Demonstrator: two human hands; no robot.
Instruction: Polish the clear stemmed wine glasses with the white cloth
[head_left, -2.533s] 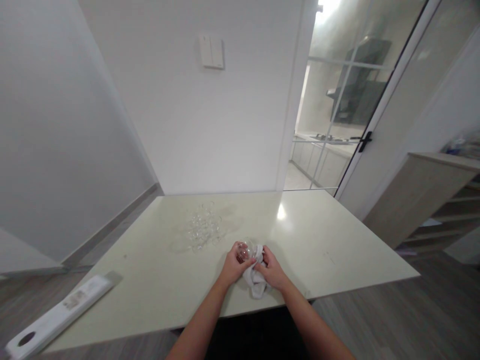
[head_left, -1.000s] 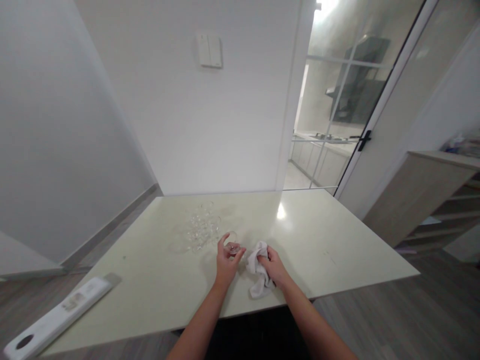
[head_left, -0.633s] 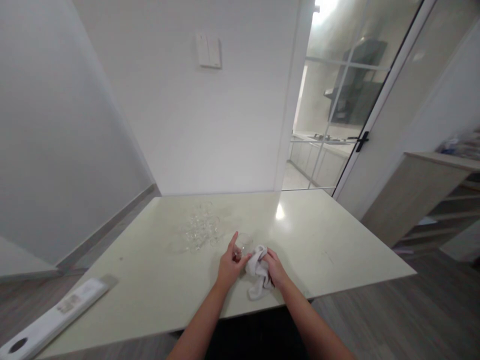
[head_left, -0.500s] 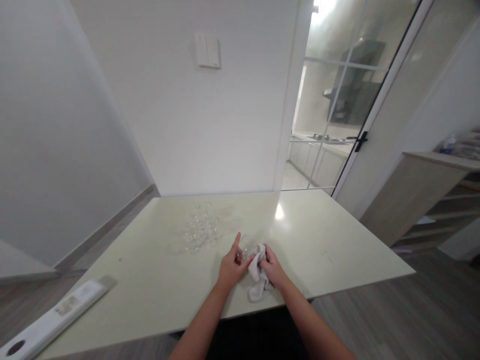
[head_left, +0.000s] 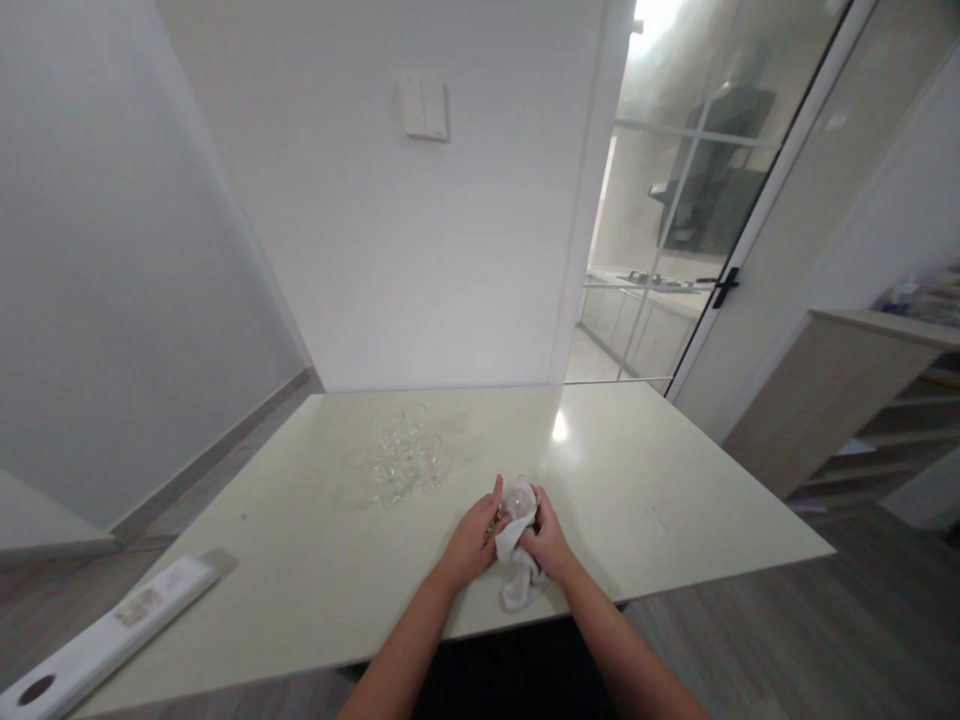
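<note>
Presently, I note the glass [head_left: 519, 500] slanting, bowl rightward, left hand [head_left: 471, 538] curled round it, right hand [head_left: 551, 541] clutching cloth [head_left: 517, 588]; lower-left label [head_left: 138, 606] illegible.

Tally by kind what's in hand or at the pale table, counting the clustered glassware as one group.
Clear rounded glass, in left hand: 1
White crumpled cloth, in right hand: 1
Group of clear glassware, on the pale table (too overlapped to count singly): 1
Long white oblong piece, at the table's left edge: 1
Total: 4
</note>
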